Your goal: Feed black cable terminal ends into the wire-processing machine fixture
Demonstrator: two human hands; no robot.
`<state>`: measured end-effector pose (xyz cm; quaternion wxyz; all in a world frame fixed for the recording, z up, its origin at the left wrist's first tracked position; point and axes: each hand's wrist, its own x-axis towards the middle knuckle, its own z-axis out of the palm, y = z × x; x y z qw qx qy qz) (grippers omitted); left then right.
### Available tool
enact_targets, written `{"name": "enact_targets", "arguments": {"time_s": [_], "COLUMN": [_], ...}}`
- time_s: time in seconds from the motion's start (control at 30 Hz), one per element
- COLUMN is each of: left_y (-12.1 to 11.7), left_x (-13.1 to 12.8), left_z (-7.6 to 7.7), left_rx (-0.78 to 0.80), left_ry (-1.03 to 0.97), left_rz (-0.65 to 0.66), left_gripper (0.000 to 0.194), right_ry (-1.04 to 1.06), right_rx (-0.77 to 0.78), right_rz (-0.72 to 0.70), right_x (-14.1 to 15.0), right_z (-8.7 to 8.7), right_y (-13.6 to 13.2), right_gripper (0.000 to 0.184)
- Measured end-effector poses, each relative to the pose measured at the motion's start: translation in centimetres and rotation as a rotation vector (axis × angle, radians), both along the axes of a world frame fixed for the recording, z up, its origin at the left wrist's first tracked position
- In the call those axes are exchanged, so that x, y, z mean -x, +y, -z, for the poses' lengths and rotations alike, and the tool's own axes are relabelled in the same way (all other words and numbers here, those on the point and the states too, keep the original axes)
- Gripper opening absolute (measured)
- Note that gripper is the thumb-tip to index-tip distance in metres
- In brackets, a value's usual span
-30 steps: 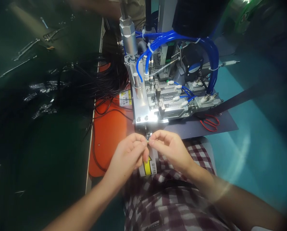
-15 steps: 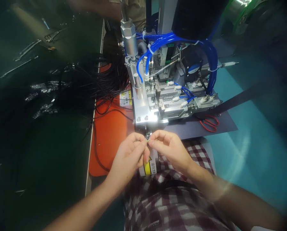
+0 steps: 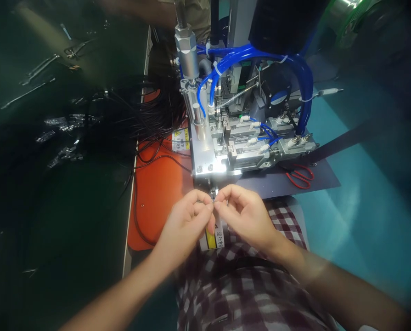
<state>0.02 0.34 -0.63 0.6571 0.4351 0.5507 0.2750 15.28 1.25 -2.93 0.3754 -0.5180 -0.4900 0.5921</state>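
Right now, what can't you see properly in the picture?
In the head view:
Tiny piece between left hand and right hand: too small, partly covered by fingertips.
Red-handled tool: far end lost in shadow by the machine.
Black cylinder: top cut off by the picture's upper edge.
Metal bits on the left: too dark and blurred to name.

Left hand (image 3: pixel 188 219) and right hand (image 3: pixel 244 209) are pinched nearly fingertip to fingertip, some tiny part (image 3: pixel 213 201) between them, too small to make out. Metal machine (image 3: pixel 244 137) just beyond, black cables (image 3: pixel 162 112) far left, red-handled scissors (image 3: pixel 302 177) right.
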Motion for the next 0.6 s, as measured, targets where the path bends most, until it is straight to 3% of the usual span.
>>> {"name": "enact_targets", "arguments": {"time_s": [0.17,0.6], "left_y": [-0.13,-0.91], "left_x": [-0.15,-0.48], "left_z": [-0.02,0.40], "left_rx": [-0.002,-0.048], "left_ry": [-0.049,-0.066], "left_rz": [-0.035,-0.036], "left_gripper": [0.013,0.009], "right_ry": [0.192,0.254], "right_rx": [0.205,0.229], "right_rz": [-0.029,0.011], "right_x": [0.01,0.21], "right_z": [-0.46,-0.69], "right_y": [0.40,0.39], "right_gripper": [0.011,0.012]}}
